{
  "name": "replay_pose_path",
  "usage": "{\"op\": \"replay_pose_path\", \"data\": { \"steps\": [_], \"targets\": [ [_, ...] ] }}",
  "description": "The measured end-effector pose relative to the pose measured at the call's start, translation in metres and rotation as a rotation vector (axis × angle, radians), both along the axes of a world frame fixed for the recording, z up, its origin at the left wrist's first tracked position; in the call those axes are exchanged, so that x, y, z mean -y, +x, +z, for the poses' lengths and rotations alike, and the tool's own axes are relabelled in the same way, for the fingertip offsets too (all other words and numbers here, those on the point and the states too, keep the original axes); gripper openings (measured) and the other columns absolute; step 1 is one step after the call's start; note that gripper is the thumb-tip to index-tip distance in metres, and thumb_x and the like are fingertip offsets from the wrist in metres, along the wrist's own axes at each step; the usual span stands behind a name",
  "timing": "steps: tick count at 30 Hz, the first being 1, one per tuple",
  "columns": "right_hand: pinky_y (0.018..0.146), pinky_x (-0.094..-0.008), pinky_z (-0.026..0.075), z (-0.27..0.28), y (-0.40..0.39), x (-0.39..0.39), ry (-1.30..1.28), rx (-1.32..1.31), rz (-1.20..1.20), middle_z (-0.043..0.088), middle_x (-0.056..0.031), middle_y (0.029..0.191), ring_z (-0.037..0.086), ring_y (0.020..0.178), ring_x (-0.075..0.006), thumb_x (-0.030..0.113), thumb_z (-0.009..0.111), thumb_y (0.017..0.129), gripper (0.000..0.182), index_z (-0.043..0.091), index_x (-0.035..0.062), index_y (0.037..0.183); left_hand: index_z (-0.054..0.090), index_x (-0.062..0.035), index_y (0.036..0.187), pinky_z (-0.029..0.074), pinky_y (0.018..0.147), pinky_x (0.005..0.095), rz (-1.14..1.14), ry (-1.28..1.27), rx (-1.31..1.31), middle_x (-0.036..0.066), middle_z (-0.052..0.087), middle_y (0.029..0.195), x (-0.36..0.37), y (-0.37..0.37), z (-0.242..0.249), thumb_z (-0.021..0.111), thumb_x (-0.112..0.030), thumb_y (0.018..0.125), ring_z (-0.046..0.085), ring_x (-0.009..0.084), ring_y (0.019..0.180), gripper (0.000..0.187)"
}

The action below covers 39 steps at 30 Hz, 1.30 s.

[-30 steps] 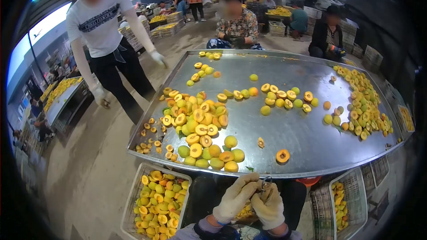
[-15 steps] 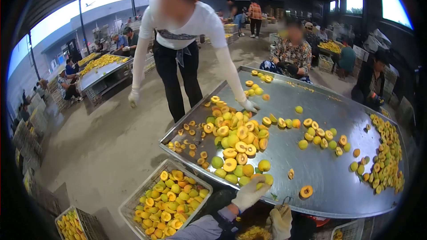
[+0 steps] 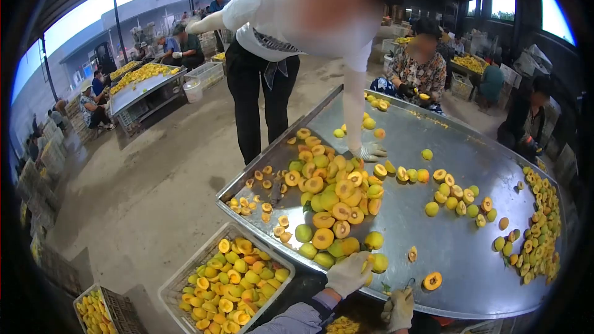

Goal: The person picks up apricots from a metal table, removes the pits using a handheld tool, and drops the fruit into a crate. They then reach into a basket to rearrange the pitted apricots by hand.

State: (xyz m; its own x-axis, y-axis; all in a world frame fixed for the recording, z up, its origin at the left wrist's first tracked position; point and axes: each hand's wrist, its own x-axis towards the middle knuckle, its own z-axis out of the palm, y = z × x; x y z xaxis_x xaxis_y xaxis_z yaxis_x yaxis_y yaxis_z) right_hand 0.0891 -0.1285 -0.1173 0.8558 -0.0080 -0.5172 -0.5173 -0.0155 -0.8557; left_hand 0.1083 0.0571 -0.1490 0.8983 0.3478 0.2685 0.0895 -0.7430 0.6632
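My left hand point(image 3: 348, 274), in a pale work glove, is at the near edge of the metal table point(image 3: 458, 253). Its fingers are curled round a yellow peach point(image 3: 369, 279), mostly hidden by the glove; another peach point(image 3: 379, 263) touches the fingertips. Lower right, my gloved right hand point(image 3: 400, 310) is closed round a thin curved metal tool point(image 3: 410, 282), whose tip points up over the table rim. Beyond my left hand lies a heap of halved and whole peaches point(image 3: 328, 201), many showing brown pits. A cut peach half point(image 3: 432, 281) lies alone to the right.
A crate of peach halves point(image 3: 164, 294) stands below the table at left, with another crate point(image 3: 114, 309) farther left. Opposite, a person in white leans over, a gloved hand point(image 3: 370, 151) on the heap's far side. More peaches point(image 3: 538, 229) line the right edge. Other people sit nearby.
The person opposite has leaned farther forward, their gloved hand coming nearer along the heap and their other arm swinging back. My left hand has shifted slightly down, and my right hand slightly right.
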Motion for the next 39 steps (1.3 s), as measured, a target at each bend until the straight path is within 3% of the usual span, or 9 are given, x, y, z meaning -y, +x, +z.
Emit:
{"op": "replay_pose_path", "data": {
  "steps": [1, 4, 5, 16, 26, 38, 39],
  "targets": [
    [0.033, -0.0235, 0.027, 0.001, -0.001, 0.0, 0.008, -0.008, -0.033, 0.043, 0.0007, 0.057, 0.036, 0.038, -0.0097, 0.024, 0.053, 0.089, 0.011, 0.046, 0.0158, 0.087, 0.06, -0.0172, 0.104, 0.053, 0.066, 0.041, 0.016, 0.065, 0.053, 0.004, 0.065, 0.089, 0.001, 0.001, 0.001, 0.056, -0.034, 0.089, 0.066, 0.0276, 0.08, 0.023],
    [0.033, -0.0224, 0.026, 0.009, 0.004, -0.01, 0.014, -0.059, -0.054, 0.04, 0.0021, 0.056, 0.034, 0.038, -0.009, 0.025, 0.056, 0.09, 0.012, 0.046, 0.0168, 0.089, 0.061, -0.0163, 0.104, 0.053, 0.066, 0.0378, 0.003, 0.044, 0.076, 0.006, 0.066, 0.088, 0.0, 0.005, -0.012, 0.057, -0.033, 0.09, 0.066, 0.0273, 0.078, 0.023],
    [0.033, -0.0223, 0.026, 0.008, 0.005, -0.011, 0.014, -0.054, -0.052, 0.04, 0.0022, 0.056, 0.034, 0.038, -0.009, 0.025, 0.056, 0.09, 0.013, 0.046, 0.0169, 0.09, 0.061, -0.0155, 0.102, 0.052, 0.06, 0.0377, 0.007, 0.074, 0.14, 0.005, 0.066, 0.088, 0.001, 0.005, -0.012, 0.057, -0.032, 0.09, 0.066, 0.0259, 0.076, 0.021],
    [0.033, -0.0217, 0.027, 0.001, -0.002, -0.005, 0.054, 0.013, -0.092, 0.039, 0.0024, 0.054, 0.035, 0.037, -0.0086, 0.023, 0.057, 0.092, 0.014, 0.045, 0.0168, 0.096, 0.057, -0.0146, 0.102, 0.051, 0.049, 0.0342, 0.054, 0.163, 0.242, 0.002, 0.064, 0.087, 0.003, -0.001, -0.002, 0.06, -0.028, 0.088, 0.064, 0.022, 0.066, 0.02],
    [0.031, -0.0223, 0.027, 0.0, -0.005, -0.006, 0.046, 0.061, -0.105, 0.04, 0.0021, 0.053, 0.035, 0.035, -0.0088, 0.023, 0.059, 0.091, 0.015, 0.045, 0.017, 0.089, 0.056, -0.0136, 0.105, 0.05, 0.048, 0.0344, 0.04, 0.152, 0.247, 0.004, 0.064, 0.089, 0.002, -0.002, -0.004, 0.06, -0.028, 0.087, 0.064, 0.0228, 0.064, 0.024],
    [0.031, -0.0224, 0.027, -0.008, -0.004, -0.003, 0.012, 0.074, -0.081, 0.041, 0.0015, 0.052, 0.037, 0.035, -0.0095, 0.025, 0.058, 0.092, 0.017, 0.044, 0.0166, 0.087, 0.056, -0.0148, 0.11, 0.052, 0.054, 0.0376, 0.021, 0.11, 0.179, 0.004, 0.065, 0.095, 0.002, -0.005, 0.0, 0.058, -0.032, 0.088, 0.066, 0.0244, 0.071, 0.028],
    [0.031, -0.0224, 0.028, -0.008, -0.004, -0.004, 0.004, 0.075, -0.087, 0.041, 0.0014, 0.052, 0.037, 0.035, -0.0095, 0.026, 0.058, 0.092, 0.017, 0.044, 0.0165, 0.087, 0.055, -0.0123, 0.11, 0.053, 0.059, 0.0383, 0.002, 0.098, 0.125, 0.006, 0.064, 0.099, 0.002, -0.005, 0.002, 0.058, -0.03, 0.088, 0.066, 0.0262, 0.074, 0.029]
  ]
}}
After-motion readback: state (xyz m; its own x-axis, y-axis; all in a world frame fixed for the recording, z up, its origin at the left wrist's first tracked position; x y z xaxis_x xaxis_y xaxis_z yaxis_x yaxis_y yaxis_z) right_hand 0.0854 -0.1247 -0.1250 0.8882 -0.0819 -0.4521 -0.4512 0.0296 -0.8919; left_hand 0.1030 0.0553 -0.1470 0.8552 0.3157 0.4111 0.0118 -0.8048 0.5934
